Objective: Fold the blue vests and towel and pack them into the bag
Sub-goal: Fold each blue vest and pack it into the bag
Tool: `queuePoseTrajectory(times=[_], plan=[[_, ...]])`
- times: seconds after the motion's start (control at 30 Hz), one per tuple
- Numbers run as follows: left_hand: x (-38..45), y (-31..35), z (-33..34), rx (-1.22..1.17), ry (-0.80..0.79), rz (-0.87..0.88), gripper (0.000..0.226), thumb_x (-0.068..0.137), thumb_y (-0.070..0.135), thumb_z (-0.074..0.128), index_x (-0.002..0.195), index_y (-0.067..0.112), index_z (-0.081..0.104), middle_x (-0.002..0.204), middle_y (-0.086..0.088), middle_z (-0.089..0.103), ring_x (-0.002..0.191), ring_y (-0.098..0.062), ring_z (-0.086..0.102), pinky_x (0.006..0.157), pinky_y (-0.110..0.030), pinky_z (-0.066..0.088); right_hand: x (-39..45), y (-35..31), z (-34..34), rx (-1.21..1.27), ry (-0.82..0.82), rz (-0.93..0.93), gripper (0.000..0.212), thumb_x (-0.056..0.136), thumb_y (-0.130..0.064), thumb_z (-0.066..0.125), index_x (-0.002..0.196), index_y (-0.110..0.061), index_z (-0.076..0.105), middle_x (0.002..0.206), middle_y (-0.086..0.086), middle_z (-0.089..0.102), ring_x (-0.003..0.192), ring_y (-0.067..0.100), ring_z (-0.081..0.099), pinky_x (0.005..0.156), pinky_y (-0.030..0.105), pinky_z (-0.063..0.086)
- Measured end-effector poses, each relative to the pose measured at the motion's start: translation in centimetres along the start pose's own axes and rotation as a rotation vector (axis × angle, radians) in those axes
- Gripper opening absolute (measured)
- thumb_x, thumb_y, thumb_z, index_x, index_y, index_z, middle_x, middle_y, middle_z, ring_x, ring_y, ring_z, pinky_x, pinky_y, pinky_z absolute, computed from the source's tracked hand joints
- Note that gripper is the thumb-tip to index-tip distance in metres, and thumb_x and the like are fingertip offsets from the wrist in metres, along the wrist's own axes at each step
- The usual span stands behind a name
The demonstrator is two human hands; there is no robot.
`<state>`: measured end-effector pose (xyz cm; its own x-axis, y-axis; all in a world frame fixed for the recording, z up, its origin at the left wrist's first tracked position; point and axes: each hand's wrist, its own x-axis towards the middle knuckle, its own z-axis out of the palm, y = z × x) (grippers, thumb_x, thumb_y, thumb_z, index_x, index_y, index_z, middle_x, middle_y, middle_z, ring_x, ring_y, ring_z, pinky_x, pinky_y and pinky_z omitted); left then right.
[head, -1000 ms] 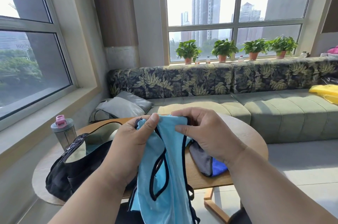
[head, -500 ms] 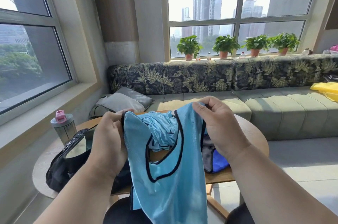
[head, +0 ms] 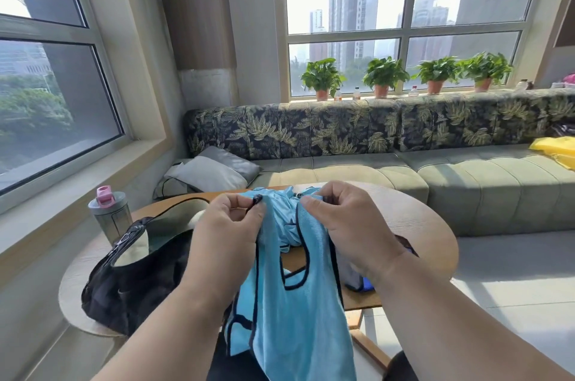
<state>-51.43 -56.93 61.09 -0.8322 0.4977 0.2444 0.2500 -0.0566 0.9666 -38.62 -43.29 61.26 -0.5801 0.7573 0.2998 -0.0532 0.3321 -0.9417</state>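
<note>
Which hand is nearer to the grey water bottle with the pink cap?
Left. The left hand pinches the vest's shoulder strap just right of the open black bag, with the water bottle beyond the bag. The right hand holds the other strap, farther away.

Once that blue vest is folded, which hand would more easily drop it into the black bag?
Probably the left hand: the open black bag lies on its side of the table. The right hand, also pinching the vest, would have to cross over.
</note>
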Motion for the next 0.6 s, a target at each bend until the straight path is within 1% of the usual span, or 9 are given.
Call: queuePoseTrajectory(times=[0.03, 0.1, 0.17, 0.23, 0.27, 0.33, 0.4, 0.5, 0.6], plan=[[-0.6, 0.0, 0.7, 0.028, -0.033, 0.001, 0.014, 0.095, 0.032, 0.077, 0.094, 0.022, 0.068, 0.08, 0.002, 0.078, 0.067, -0.014, 0.069, 0.063, -0.033, 0.057, -0.2, 0.1, 0.6, 0.041, -0.028, 0.019, 0.029, 0.087, -0.032, 0.081, 0.078, -0.01, 0.065, 0.069, -0.001, 0.054, 0.066, 0.015, 0.047, 0.065, 0.035, 0.042], [-1.4, -0.4, 1.7, 0.069, -0.061, 0.013, 0.017, 0.093, 0.033, 0.078, 0.091, 0.021, 0.066, 0.076, 0.004, 0.075, 0.06, -0.007, 0.062, 0.057, -0.023, 0.05, -0.5, 0.3, 1.5, 0.181, -0.064, 0.095, 0.031, 0.085, -0.033, 0.084, 0.08, -0.007, 0.068, 0.074, 0.006, 0.06, 0.071, 0.019, 0.054, 0.07, 0.038, 0.048], [-1.9, -0.7, 2.3, 0.065, -0.076, 0.012, 0.018, 0.093, 0.034, 0.078, 0.091, 0.021, 0.066, 0.074, 0.005, 0.073, 0.057, -0.003, 0.058, 0.055, -0.018, 0.045, -0.8, 0.1, 1.8, 0.332, -0.105, 0.21, 0.024, 0.089, -0.026, 0.082, 0.084, -0.007, 0.07, 0.076, 0.011, 0.065, 0.069, 0.02, 0.06, 0.067, 0.036, 0.053], [-2.2, -0.9, 2.5, -0.004, -0.083, -0.004, 0.015, 0.095, 0.031, 0.077, 0.094, 0.02, 0.067, 0.079, 0.003, 0.077, 0.063, -0.003, 0.064, 0.059, -0.018, 0.048, -1.1, -0.4, 1.8, 0.409, -0.153, 0.291, 0.018, 0.093, -0.023, 0.078, 0.088, -0.008, 0.071, 0.078, 0.011, 0.069, 0.067, 0.02, 0.065, 0.065, 0.035, 0.057], [-2.3, -0.9, 2.6, -0.036, -0.087, -0.006, 0.014, 0.096, 0.031, 0.076, 0.095, 0.019, 0.068, 0.08, 0.002, 0.078, 0.065, -0.005, 0.067, 0.061, -0.019, 0.05, -1.1, -0.5, 1.8, 0.441, -0.167, 0.316, 0.018, 0.094, -0.023, 0.077, 0.091, -0.007, 0.071, 0.08, 0.012, 0.07, 0.068, 0.02, 0.067, 0.067, 0.037, 0.06], [-2.5, -1.0, 2.7, -0.068, -0.097, 0.008, 0.013, 0.098, 0.03, 0.074, 0.097, 0.018, 0.069, 0.08, 0.001, 0.077, 0.067, -0.007, 0.068, 0.062, -0.021, 0.051, -1.0, -0.6, 1.7, 0.523, -0.179, 0.355, 0.019, 0.096, -0.022, 0.074, 0.1, -0.003, 0.071, 0.087, 0.016, 0.07, 0.072, 0.022, 0.069, 0.073, 0.039, 0.063], [-2.5, -1.2, 2.7, -0.087, -0.103, 0.019, 0.012, 0.1, 0.029, 0.071, 0.097, 0.017, 0.069, 0.079, 0.0, 0.076, 0.067, -0.009, 0.066, 0.063, -0.023, 0.051, -1.0, -0.7, 1.6, 0.578, -0.182, 0.384, 0.02, 0.098, -0.02, 0.071, 0.107, -0.003, 0.07, 0.087, 0.016, 0.071, 0.074, 0.023, 0.07, 0.075, 0.038, 0.064], [-2.4, -1.6, 2.7, -0.115, -0.133, 0.032, 0.012, 0.102, 0.028, 0.067, 0.097, 0.017, 0.068, 0.082, -0.005, 0.076, 0.07, -0.013, 0.065, 0.068, -0.031, 0.055, -0.8, -0.6, 1.6, 0.644, -0.182, 0.404, 0.018, 0.099, -0.016, 0.069, 0.109, -0.002, 0.069, 0.083, 0.012, 0.072, 0.072, 0.02, 0.071, 0.073, 0.034, 0.064], [-2.5, -1.9, 2.7, -0.09, -0.136, 0.076, 0.011, 0.102, 0.027, 0.067, 0.095, 0.019, 0.067, 0.078, 0.0, 0.074, 0.068, -0.009, 0.063, 0.067, -0.027, 0.054, -0.6, -0.4, 1.5, 0.697, -0.191, 0.423, 0.015, 0.1, -0.015, 0.067, 0.104, 0.0, 0.071, 0.084, 0.012, 0.073, 0.07, 0.019, 0.071, 0.068, 0.03, 0.065]])
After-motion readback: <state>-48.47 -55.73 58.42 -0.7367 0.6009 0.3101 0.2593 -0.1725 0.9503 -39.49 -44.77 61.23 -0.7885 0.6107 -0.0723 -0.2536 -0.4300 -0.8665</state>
